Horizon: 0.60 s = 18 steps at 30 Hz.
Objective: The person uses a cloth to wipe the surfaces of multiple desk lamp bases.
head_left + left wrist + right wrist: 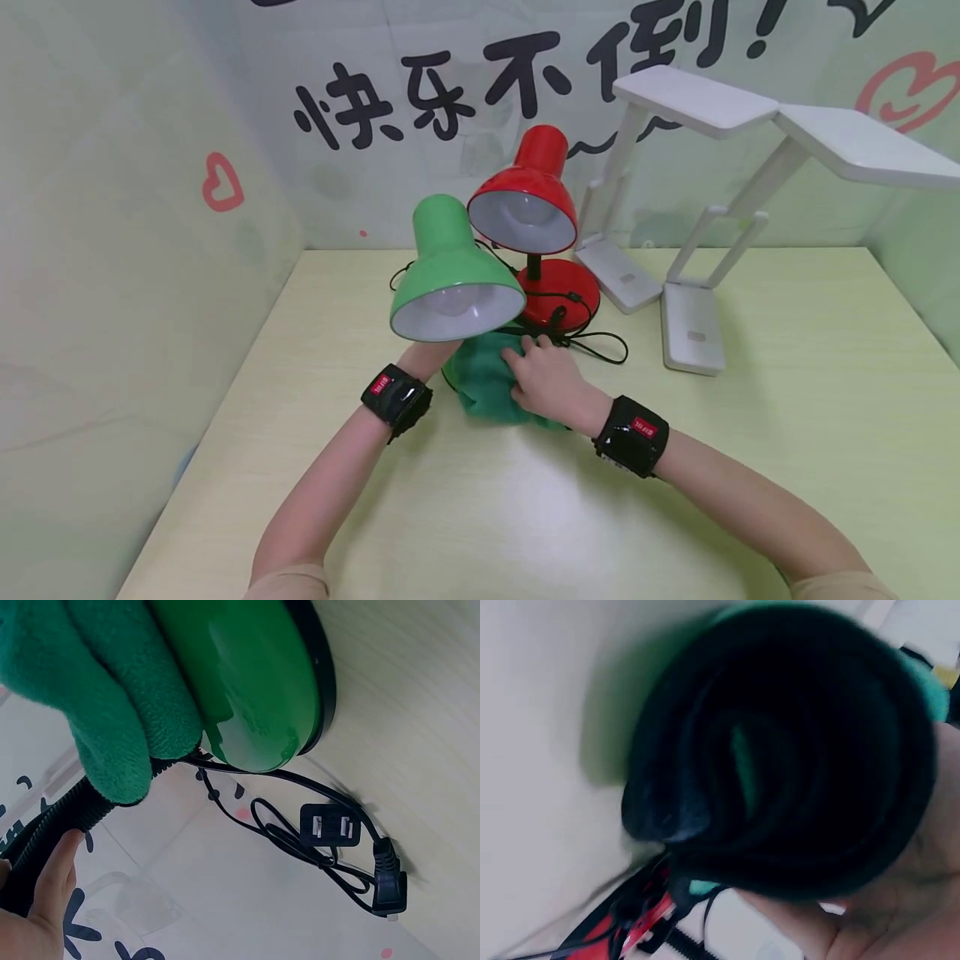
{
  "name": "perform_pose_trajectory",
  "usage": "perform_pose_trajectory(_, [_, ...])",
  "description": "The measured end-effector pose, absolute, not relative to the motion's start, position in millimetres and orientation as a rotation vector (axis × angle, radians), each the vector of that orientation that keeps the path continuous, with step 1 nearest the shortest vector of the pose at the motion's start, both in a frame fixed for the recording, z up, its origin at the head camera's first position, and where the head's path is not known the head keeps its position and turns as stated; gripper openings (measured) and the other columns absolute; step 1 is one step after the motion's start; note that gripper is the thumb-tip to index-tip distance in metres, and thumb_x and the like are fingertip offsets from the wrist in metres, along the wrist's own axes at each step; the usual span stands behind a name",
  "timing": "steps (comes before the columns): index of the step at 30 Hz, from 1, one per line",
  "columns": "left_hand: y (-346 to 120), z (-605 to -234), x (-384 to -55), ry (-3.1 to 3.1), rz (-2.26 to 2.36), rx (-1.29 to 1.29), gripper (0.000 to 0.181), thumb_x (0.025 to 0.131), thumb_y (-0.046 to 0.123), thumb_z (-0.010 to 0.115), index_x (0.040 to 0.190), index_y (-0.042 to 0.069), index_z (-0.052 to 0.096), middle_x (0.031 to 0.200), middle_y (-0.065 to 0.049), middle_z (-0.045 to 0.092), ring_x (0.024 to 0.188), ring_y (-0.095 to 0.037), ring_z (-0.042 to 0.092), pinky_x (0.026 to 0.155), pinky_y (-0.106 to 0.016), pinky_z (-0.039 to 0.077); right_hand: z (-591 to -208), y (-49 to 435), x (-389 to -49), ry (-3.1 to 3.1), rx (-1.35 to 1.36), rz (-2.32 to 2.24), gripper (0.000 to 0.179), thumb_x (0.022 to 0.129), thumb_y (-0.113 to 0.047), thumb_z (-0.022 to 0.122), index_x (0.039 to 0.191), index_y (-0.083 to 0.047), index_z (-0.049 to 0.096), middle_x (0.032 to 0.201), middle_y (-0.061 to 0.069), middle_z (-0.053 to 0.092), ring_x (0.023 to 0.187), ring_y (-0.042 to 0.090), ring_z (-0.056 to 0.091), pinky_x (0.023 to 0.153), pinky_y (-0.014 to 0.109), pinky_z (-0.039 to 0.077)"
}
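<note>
The green desk lamp [457, 267] stands in the middle of the head view, its shade facing me. My left hand [41, 907] grips its black ribbed neck [90, 806]; the shade hides most of that hand from the head camera. Over the lamp's glossy green base [247, 682] lies a green cloth [487, 379], draped around the foot of the neck. My right hand [551, 383] holds the cloth at the base's right side, its fingers bent against it. Close up in the right wrist view, the cloth [780, 877] bulges in a dark, blurred fold.
Directly behind stands a red desk lamp [555, 283], with a bundled black cord [600, 337] before its base. Two white folding lamps, one nearer [693, 329] and one farther [618, 271], stand to the right. A black plug [330, 825] and coiled cord trail behind the green base.
</note>
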State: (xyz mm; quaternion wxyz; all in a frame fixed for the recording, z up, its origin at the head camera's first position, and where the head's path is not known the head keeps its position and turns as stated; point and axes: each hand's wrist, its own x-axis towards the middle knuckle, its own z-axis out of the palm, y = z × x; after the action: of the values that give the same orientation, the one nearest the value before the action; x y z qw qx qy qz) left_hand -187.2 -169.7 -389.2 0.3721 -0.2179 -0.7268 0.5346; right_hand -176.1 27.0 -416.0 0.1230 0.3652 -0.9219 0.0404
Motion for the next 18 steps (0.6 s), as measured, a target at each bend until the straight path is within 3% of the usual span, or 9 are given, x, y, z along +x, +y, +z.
perform_pose_trajectory(5, [-169,-388,-188,-1.856,1.376,-0.544,0.013,0.094,0.022,0.052,0.085,0.013,0.053,0.082,0.006,0.049,0.081,-0.009,0.048,0.082,-0.025,0.037,-408,32,-207,-2.819,1.121,0.188,0.039,0.08,-0.013,0.065,0.118,-0.012,0.062,0.107,0.014,0.066,0.087,0.03,0.059,0.057,0.042,0.054])
perform_pose_trajectory(10, [-166,-387,-189,-1.873,1.334,-0.532,0.014,0.095,0.022,0.052,0.084,0.012,0.052,0.08,0.006,0.05,0.079,-0.008,0.048,0.08,-0.024,0.038,-401,33,-228,-2.909,1.139,0.23,0.03,0.08,-0.004,0.06,0.108,-0.014,0.062,0.097,0.008,0.066,0.089,0.027,0.058,0.059,0.041,0.052])
perform_pose_trajectory(15, [-163,-385,-190,-1.87,1.26,-0.485,0.017,0.098,0.012,0.039,0.084,0.011,0.049,0.08,0.005,0.048,0.077,-0.008,0.047,0.079,-0.023,0.038,-404,29,-220,-2.833,1.167,0.154,0.031,0.082,-0.006,0.057,0.113,-0.01,0.06,0.099,0.013,0.066,0.088,0.031,0.062,0.066,0.043,0.053])
perform_pose_trajectory(18, [-163,-384,-189,-1.841,1.294,-0.483,0.022,0.096,0.005,0.032,0.082,0.012,0.048,0.079,0.005,0.047,0.076,-0.008,0.046,0.078,-0.023,0.037,-406,26,-208,-2.779,1.147,0.093,0.029,0.082,-0.01,0.06,0.111,-0.007,0.06,0.098,0.018,0.067,0.082,0.033,0.064,0.063,0.043,0.054])
